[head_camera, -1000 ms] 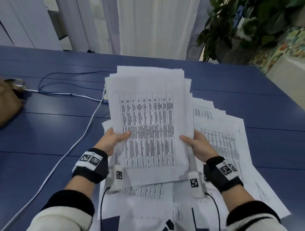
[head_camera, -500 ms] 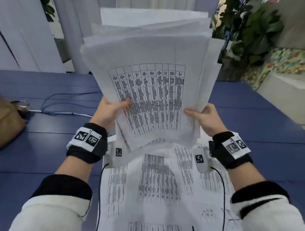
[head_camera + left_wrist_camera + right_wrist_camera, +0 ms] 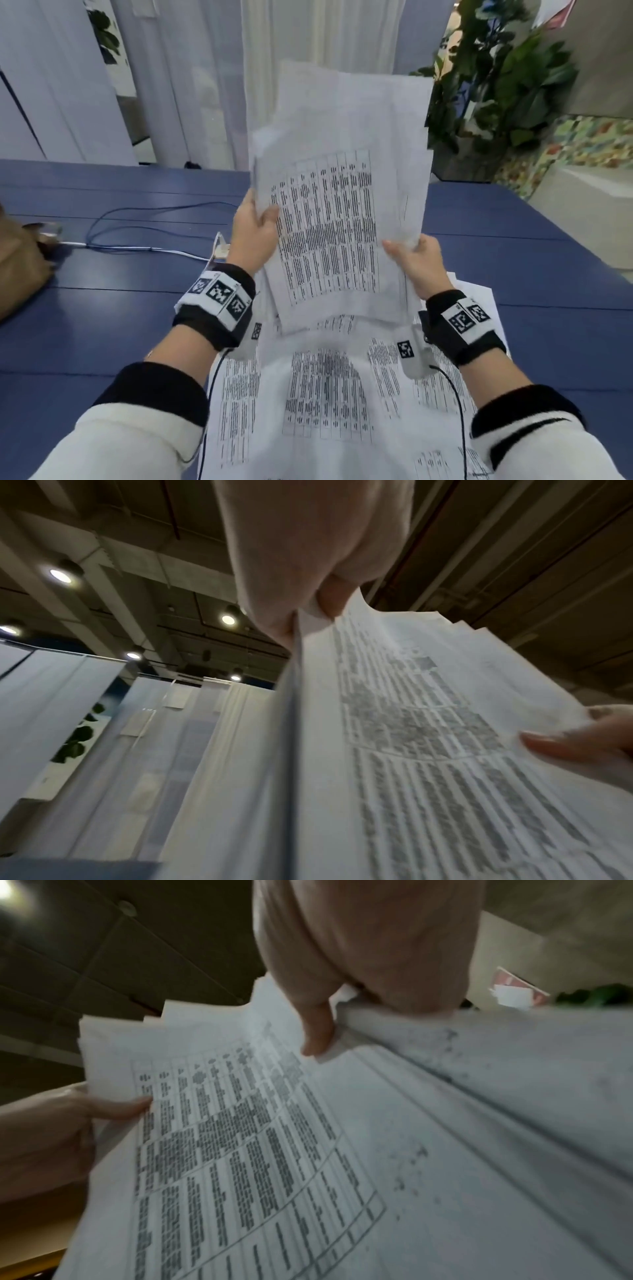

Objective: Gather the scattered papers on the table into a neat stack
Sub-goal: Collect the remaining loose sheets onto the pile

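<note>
A bundle of printed white papers (image 3: 337, 219) stands nearly upright above the blue table (image 3: 113, 325), its sheets uneven at the top. My left hand (image 3: 255, 233) grips its left edge, thumb on the front sheet. At the right edge my right hand (image 3: 416, 260) grips lower down. The left wrist view shows the bundle (image 3: 428, 750) edge-on with my left hand (image 3: 308, 610) pinching it. In the right wrist view my right hand (image 3: 342, 1020) pinches the bundle (image 3: 274, 1137). More loose printed sheets (image 3: 325, 394) lie spread on the table below the bundle.
A white cable (image 3: 137, 247) and a thin blue cable (image 3: 154, 209) run across the table's left half. A brown bag (image 3: 17, 267) sits at the left edge. A potted plant (image 3: 496, 85) stands beyond the far right corner. White curtains hang behind the table.
Both hands have lifted the bundle off the table and tipped it upright. It has since swung a little to the right, and my left hand now grips higher on its left edge.
</note>
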Action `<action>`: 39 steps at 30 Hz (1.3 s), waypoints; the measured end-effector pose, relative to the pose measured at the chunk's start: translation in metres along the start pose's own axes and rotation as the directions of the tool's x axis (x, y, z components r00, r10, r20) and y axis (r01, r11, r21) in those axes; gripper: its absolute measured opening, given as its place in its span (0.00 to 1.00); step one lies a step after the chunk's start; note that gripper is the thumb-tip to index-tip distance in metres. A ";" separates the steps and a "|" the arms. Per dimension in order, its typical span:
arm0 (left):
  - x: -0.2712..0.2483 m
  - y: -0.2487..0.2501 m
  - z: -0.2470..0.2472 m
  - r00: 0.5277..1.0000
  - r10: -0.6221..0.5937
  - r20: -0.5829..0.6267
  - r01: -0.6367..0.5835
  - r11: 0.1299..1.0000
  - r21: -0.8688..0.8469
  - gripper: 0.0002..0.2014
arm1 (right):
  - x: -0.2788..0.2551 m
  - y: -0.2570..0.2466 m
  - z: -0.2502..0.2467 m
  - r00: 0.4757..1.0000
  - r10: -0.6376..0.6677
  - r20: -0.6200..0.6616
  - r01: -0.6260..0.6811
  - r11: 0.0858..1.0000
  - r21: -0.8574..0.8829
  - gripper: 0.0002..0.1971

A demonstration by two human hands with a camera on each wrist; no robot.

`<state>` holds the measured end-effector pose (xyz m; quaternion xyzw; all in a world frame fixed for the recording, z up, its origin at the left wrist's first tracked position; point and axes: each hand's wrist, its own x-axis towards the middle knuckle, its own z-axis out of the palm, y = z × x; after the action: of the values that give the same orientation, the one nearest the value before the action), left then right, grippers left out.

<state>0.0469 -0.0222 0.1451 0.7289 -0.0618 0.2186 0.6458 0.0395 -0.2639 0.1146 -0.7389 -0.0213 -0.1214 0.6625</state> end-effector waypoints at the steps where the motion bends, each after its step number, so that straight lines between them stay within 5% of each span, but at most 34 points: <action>1: -0.001 0.004 0.004 0.999 0.036 -0.002 -0.036 0.999 -0.009 0.23 | 0.001 -0.003 0.002 0.998 -0.036 -0.042 0.037 0.999 0.021 0.06; 5: -0.007 0.014 0.010 0.988 0.117 -0.103 -0.128 0.986 -0.106 0.22 | 0.002 -0.010 0.001 0.981 -0.120 -0.151 0.130 0.990 0.059 0.15; 8: -0.016 0.014 0.011 0.988 0.084 -0.131 -0.104 0.981 -0.161 0.23 | 0.002 -0.002 -0.002 0.990 -0.105 -0.090 0.106 0.994 0.009 0.04; 9: -0.019 0.010 0.011 0.989 0.058 -0.136 -0.082 0.980 -0.183 0.23 | 0.000 0.001 -0.002 0.994 -0.087 -0.064 0.085 0.996 -0.033 0.09; 21: -0.026 -0.017 0.007 0.996 0.031 -0.080 -0.046 0.978 -0.202 0.29 | 0.006 0.018 0.003 0.997 0.007 -0.073 -0.004 0.999 0.046 0.19; 30: -0.034 -0.054 0.008 0.987 -0.155 -0.031 0.144 0.961 -0.236 0.24 | 0.005 0.035 0.011 0.995 0.072 -0.068 -0.066 0.994 0.092 0.24; 36: -0.027 -0.024 0.013 0.997 -0.026 -0.070 0.003 0.950 -0.312 0.25 | 0.008 0.036 0.018 0.991 0.075 -0.111 -0.061 0.990 0.126 0.14; 39: -0.012 -0.001 0.012 0.983 0.106 -0.148 -0.151 0.928 -0.341 0.09 | 0.007 0.035 0.017 0.993 0.052 -0.102 -0.038 0.990 0.133 0.13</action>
<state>0.0391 -0.0365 0.1387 0.5810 -0.1061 0.2920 0.7523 0.0553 -0.2523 0.0801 -0.6866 0.0222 -0.1435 0.7124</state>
